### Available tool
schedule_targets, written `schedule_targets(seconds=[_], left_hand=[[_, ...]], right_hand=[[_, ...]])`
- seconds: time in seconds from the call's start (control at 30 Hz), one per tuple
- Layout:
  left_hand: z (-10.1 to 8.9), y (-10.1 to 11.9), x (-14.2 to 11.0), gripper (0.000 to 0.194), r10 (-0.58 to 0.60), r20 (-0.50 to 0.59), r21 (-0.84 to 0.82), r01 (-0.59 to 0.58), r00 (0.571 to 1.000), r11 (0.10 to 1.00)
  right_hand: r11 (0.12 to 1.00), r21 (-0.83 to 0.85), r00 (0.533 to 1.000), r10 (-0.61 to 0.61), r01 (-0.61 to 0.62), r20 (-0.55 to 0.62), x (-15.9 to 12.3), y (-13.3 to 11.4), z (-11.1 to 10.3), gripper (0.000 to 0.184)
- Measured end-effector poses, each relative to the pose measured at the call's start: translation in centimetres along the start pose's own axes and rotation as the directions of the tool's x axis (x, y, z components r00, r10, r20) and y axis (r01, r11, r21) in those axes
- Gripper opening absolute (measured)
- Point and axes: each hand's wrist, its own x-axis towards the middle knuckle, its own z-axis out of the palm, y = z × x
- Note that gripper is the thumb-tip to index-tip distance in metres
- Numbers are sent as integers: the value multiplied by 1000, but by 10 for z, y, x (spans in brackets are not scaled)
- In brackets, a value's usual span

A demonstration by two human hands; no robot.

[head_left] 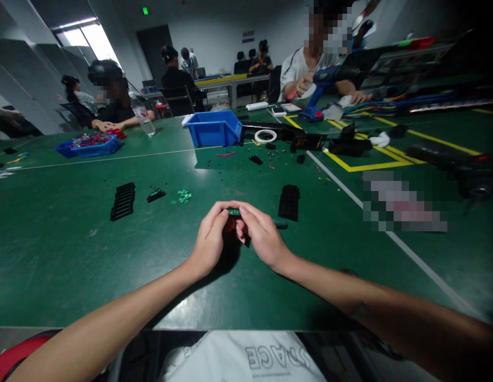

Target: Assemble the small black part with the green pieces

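Between my two hands, just above the green table [151,286], is a small green circuit board [234,212]. My left hand [211,233] pinches its left end with thumb and fingers. At the right end, my right hand [264,236] grips it the same way. My fingers hide most of the board's far side and underside. Just past my right hand lies a dark pen-like tool [280,225], partly covered. A black slotted plastic part [289,202] rests behind it. To the left are small green pieces [185,196], a small black part [156,195] and another black slotted part [123,201].
A blue bin [214,130] stands at the back, near a white tape roll [265,136] and scattered small bits. Farther left are a blue tray [91,147] and a plastic bottle [145,119]. A cordless drill [320,93] stands back right. Other people sit around the table.
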Motion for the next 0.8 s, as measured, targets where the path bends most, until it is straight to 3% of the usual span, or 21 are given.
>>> schedule_targets(seconds=[0.3, 0.8], left_hand=[[-10, -5, 0, 23, 23, 39, 74, -25, 999, 997], [-17, -3, 4, 22, 55, 116, 89, -66, 992, 994]], right_hand=[[993, -96, 995, -60, 68, 84, -2, -6, -8, 39], [993, -99, 996, -51, 57, 69, -2, -12, -9, 35]])
